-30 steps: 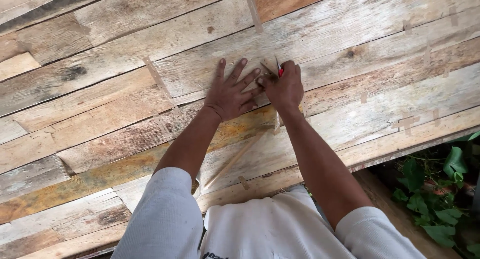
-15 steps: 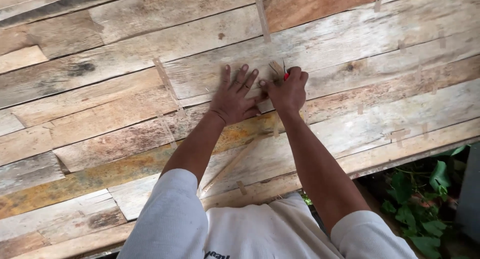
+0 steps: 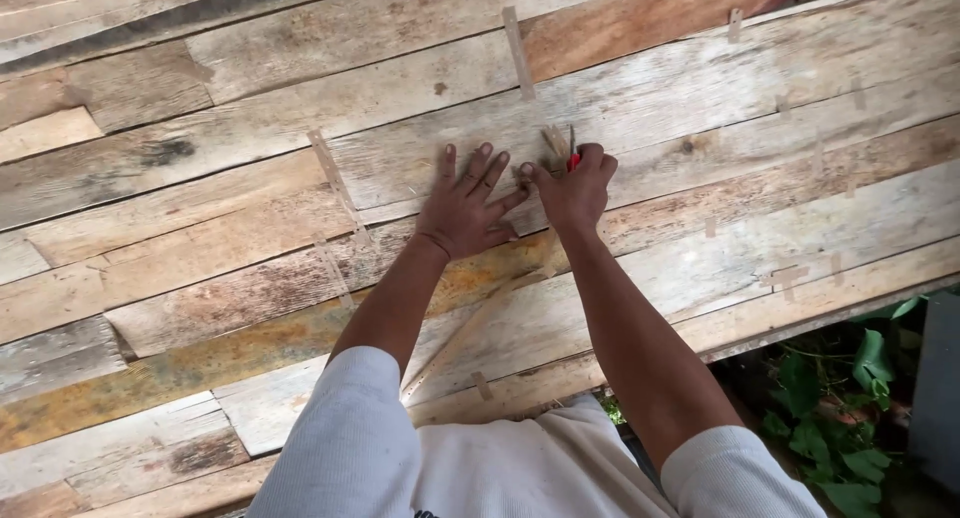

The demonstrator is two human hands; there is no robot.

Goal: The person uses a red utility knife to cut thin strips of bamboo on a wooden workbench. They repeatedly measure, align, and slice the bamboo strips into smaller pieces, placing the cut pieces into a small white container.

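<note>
My left hand (image 3: 466,210) lies flat on the weathered wooden planks (image 3: 250,148), its fingers spread, the thumb touching my right hand. My right hand (image 3: 574,190) is closed around a small red-handled tool (image 3: 573,160), its tip up against a short thin wooden slat (image 3: 554,143) that sticks out above the fist. A long thin strip (image 3: 470,330) runs diagonally under both forearms toward my lap.
Other thin slats lie across the boards: one at top centre (image 3: 518,53), one left of my left hand (image 3: 335,183), several small ones at the right (image 3: 786,276). The planks end at a lower right edge, with green plants (image 3: 850,388) beyond.
The view has shifted a little, so both hands sit slightly lower and to the left in frame. Hands keep the same pose on the boards.
</note>
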